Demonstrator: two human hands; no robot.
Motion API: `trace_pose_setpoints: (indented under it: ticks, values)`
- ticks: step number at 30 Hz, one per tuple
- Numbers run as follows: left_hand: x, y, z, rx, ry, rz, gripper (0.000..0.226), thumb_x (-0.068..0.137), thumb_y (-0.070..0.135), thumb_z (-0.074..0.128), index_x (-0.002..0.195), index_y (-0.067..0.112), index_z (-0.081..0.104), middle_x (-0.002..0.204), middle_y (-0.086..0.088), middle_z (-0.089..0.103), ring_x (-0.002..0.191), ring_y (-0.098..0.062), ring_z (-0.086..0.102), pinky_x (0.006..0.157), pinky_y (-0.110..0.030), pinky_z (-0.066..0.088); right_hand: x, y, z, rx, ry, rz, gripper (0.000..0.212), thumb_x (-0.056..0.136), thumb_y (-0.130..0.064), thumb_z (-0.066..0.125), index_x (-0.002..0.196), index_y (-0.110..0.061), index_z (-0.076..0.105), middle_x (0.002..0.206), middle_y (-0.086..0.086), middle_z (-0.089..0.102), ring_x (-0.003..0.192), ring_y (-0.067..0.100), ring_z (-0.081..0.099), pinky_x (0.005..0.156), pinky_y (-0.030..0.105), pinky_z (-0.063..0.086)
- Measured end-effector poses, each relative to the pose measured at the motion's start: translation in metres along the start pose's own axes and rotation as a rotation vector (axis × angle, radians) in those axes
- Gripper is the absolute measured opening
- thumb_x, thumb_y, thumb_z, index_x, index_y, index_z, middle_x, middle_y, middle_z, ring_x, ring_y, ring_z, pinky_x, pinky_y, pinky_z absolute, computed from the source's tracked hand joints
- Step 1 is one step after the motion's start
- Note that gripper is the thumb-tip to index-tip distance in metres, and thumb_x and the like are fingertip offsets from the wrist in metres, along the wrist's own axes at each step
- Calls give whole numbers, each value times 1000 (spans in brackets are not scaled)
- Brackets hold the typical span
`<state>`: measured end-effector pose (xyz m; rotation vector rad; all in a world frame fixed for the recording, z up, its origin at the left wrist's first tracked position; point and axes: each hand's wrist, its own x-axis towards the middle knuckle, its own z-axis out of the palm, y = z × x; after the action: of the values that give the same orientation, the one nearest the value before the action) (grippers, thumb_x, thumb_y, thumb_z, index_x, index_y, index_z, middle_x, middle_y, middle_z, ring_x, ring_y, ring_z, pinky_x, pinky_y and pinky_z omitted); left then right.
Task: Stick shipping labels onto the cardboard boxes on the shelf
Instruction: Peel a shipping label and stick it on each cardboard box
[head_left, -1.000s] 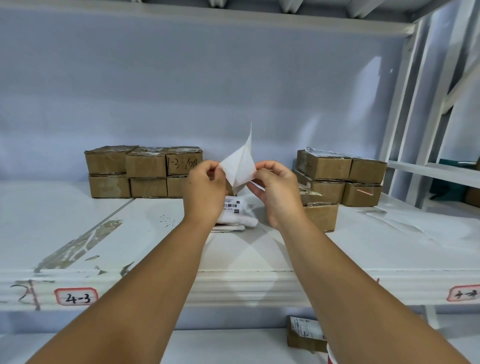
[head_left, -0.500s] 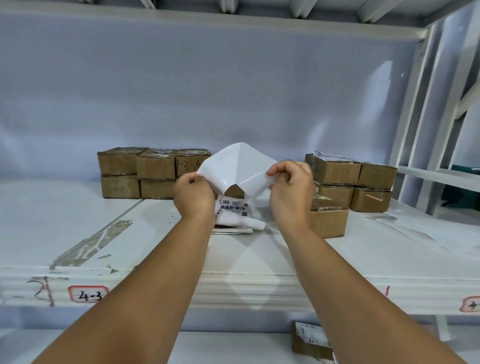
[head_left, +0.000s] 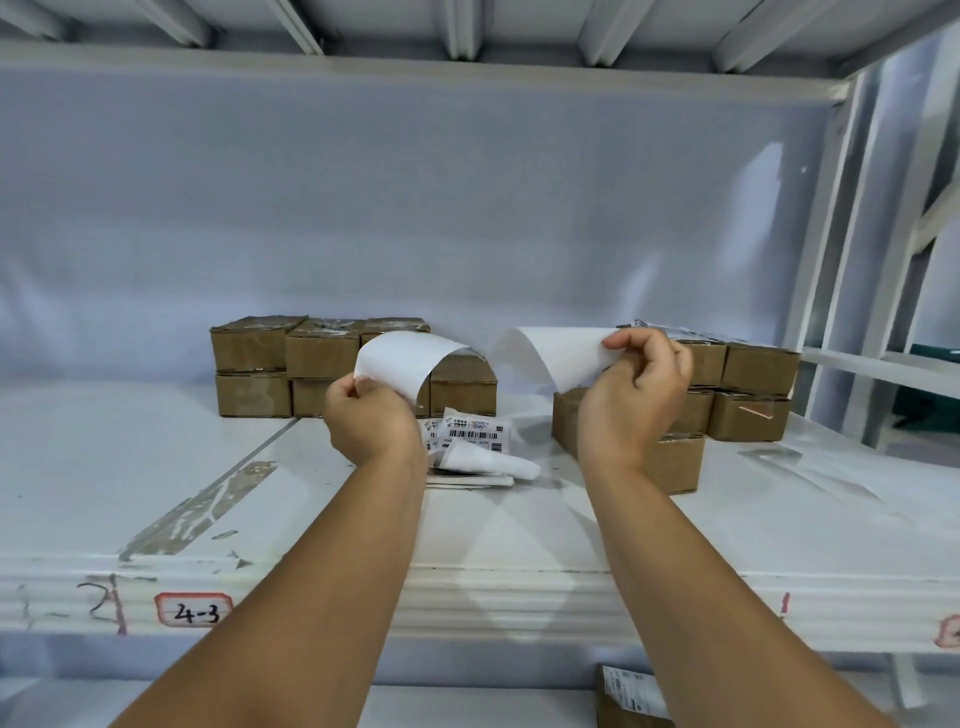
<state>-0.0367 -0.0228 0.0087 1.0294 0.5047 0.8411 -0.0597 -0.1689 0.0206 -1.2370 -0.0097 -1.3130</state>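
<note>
My left hand (head_left: 371, 423) pinches one curled white sheet (head_left: 405, 361) above the shelf. My right hand (head_left: 636, 395) pinches a second curled white sheet (head_left: 550, 353), fully apart from the first. Which sheet is the label and which the backing I cannot tell. A pile of printed shipping labels (head_left: 470, 449) lies on the white shelf (head_left: 156, 467) between my wrists. Brown cardboard boxes stand stacked at the back left (head_left: 283, 364) and at the right (head_left: 753, 387), partly hidden behind my right hand.
The shelf's front edge carries a tag marked 4-3 (head_left: 193, 613). White uprights (head_left: 852, 260) close off the right side. A labelled cardboard box (head_left: 631, 696) sits on the lower shelf. Loose clear film (head_left: 810, 470) lies on the shelf at the right.
The single folded white piece held between both hands has been peeled into two separate sheets. My hands have moved apart, left hand leftward and right hand rightward.
</note>
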Motion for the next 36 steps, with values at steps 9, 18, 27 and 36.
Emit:
trace_pose_setpoints:
  ticks: [9,18,27,36]
  values:
    - [-1,3,1,-340,-256,-217,20,94,1,45,106,5,60,103,-12,65,83,-17,64,71,-20,53,9,2,-3,124,12,73,43,90,11,38,70,-24,53,97,-13,43,69,4,63,67,17,53]
    - [-15,11,4,-459,-697,-299,15,96,0,47,89,11,55,94,-8,63,89,-17,62,95,-31,48,50,13,-53,37,-9,202,34,86,4,47,72,-25,60,82,-2,62,70,2,59,80,33,54]
    - [-58,13,18,-285,-1067,-161,20,95,-2,44,83,6,58,72,0,70,77,-11,67,82,-28,56,78,24,-89,40,-64,413,30,87,5,52,67,-15,62,73,-3,57,72,12,51,73,25,44]
    - [-111,5,72,17,-812,415,21,96,14,48,79,21,58,85,-3,66,85,-22,62,83,-41,51,140,16,-124,191,157,593,30,83,9,39,65,-11,51,72,2,51,65,17,49,53,24,42]
